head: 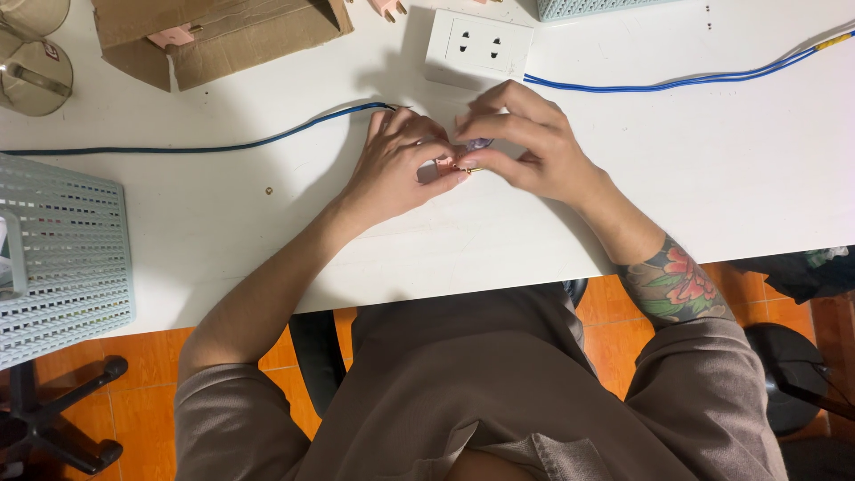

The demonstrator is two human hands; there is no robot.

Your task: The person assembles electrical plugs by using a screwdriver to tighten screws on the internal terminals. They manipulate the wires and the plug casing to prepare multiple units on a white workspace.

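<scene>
My left hand [396, 165] and my right hand [525, 142] meet over the middle of the white table [712, 178]. Between the fingertips sits a small pink plug part [445, 165] with a brass pin sticking out; both hands pinch it. A small purple piece [479, 142] shows under my right fingers. A dark blue cable [223, 145] runs from the left edge of the table to my left hand. Much of the small part is hidden by my fingers.
A white wall socket plate [479, 44] lies just behind my hands. A second blue cable [677, 82] runs to the right. An open cardboard box [223, 36] stands back left, a pale perforated basket [62, 258] at the left edge. A tiny screw [268, 190] lies on the table.
</scene>
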